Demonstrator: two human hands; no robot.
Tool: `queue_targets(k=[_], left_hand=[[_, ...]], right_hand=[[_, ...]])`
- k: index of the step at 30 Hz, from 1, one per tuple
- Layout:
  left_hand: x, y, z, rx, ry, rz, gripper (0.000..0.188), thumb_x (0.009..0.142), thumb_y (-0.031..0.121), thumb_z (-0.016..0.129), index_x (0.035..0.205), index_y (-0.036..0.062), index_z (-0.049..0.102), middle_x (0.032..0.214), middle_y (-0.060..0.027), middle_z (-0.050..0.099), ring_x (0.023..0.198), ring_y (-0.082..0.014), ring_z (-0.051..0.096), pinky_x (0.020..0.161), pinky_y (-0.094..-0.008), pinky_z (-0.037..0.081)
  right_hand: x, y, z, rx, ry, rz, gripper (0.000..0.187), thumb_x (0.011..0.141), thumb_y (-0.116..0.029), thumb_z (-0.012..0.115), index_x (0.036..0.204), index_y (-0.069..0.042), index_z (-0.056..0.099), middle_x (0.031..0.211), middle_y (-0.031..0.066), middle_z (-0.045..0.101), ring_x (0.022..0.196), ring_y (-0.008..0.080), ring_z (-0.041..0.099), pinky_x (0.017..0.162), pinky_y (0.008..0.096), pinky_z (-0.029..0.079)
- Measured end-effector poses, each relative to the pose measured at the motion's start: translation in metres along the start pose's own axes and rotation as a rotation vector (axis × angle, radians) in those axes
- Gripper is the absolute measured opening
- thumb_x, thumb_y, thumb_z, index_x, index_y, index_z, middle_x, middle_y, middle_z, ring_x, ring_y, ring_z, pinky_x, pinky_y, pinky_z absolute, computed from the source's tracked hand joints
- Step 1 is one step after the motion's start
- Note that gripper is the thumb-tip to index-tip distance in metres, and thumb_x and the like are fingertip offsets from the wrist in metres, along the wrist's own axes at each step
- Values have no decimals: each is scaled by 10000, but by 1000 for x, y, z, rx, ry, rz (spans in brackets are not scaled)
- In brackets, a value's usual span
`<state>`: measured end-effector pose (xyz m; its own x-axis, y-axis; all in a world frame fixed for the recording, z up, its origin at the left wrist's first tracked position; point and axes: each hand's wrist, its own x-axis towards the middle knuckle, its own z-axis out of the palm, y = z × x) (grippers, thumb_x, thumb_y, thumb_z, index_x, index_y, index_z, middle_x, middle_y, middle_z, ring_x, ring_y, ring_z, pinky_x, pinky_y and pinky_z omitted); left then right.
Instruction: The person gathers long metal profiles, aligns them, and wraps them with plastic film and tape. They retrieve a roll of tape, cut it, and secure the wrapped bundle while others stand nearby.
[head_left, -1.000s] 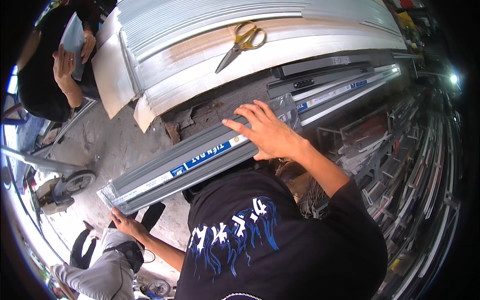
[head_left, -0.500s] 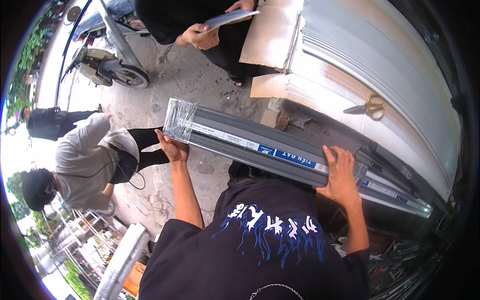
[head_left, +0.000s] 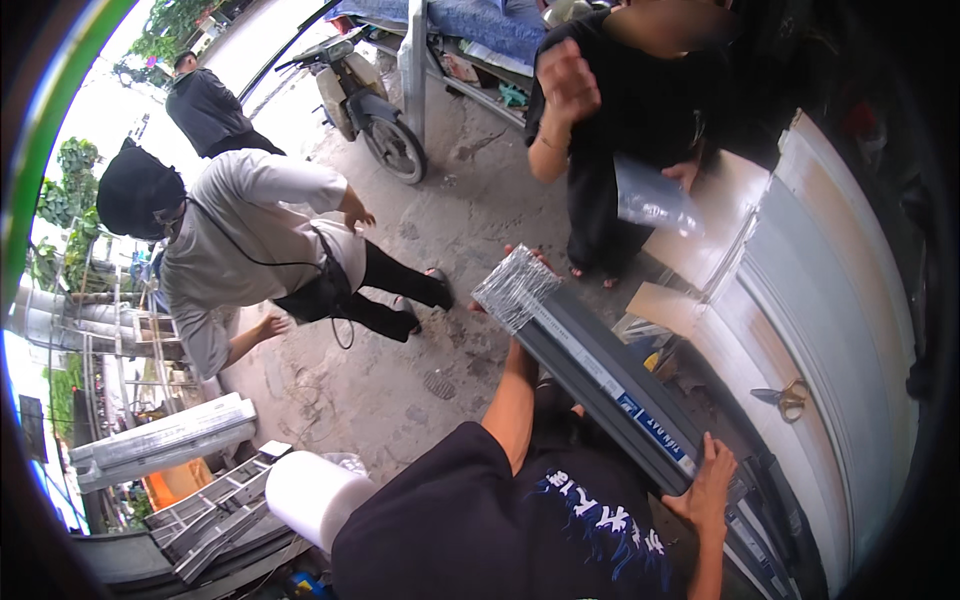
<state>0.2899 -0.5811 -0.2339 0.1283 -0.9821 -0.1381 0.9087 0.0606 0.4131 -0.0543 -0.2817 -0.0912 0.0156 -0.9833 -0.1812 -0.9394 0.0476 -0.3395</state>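
A long bundle of dark grey profiles (head_left: 640, 365) with a blue and white label strip slants across in front of me. Shiny clear film wraps its far end. My left hand (head_left: 512, 262) supports that wrapped end from below, its fingers showing past the edges while the palm is hidden. Nearer me, my right hand (head_left: 708, 482) grips the bundle across its width, thumb on one side and fingers on the other. More grey profiles (head_left: 765, 530) lie beneath and beside it at the lower right.
Gold-handled scissors (head_left: 792, 402) rest on the long white panels (head_left: 830, 270) at right. A person in black holds a clear sheet (head_left: 655, 200) ahead. Another in a grey shirt (head_left: 265, 200) stands left. Behind are a motorbike (head_left: 390, 140), a white roll (head_left: 315, 495) and a ladder (head_left: 210, 520).
The bundle now slants more steeply, its wrapped end swung away from me and right in the view. The view has turned. The person in black has raised one hand and lowered the sheet.
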Motion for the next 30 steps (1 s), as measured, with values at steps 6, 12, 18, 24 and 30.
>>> queue_targets(k=[6,12,18,24,30], left_hand=[[2,-4,-25,30,82,-10,1393,786,953,651,1674,-61,301,1737,-265,332,1596,-438,349,1302,-643,278],[-4,2,-16,66,86,-18,1384,797,944,652,1678,-62,295,1747,-258,319,1604,-437,335,1311,-643,256],[-2,3,-32,89,105,-19,1374,807,934,653,1682,-62,289,1758,-250,306,1612,-435,321,1320,-643,234],[7,26,-32,137,43,-52,1365,818,924,654,1685,-63,283,1768,-242,293,1620,-434,307,1329,-643,212],[77,85,-14,189,-274,-114,1356,829,914,655,1689,-63,277,1778,-234,281,1628,-433,292,1338,-643,189]], right_hand=[[-3,-3,-2,-6,-3,18,1493,416,-264,1043,1680,-84,270,1441,298,472,1323,493,479,1145,610,348],[-5,-5,-1,9,42,22,1476,414,-256,1044,1675,-91,295,1444,290,476,1330,486,479,1144,612,350],[-4,-6,-2,8,50,14,1462,415,-264,1042,1668,-94,309,1450,279,476,1336,488,476,1154,612,344],[3,-9,-11,15,28,13,1431,418,-333,1023,1659,-116,345,1481,260,462,1377,489,461,1186,621,326],[-8,-22,-23,-19,-35,120,1378,649,-493,1006,1735,-153,230,1709,251,309,1612,460,276,1292,684,228]])
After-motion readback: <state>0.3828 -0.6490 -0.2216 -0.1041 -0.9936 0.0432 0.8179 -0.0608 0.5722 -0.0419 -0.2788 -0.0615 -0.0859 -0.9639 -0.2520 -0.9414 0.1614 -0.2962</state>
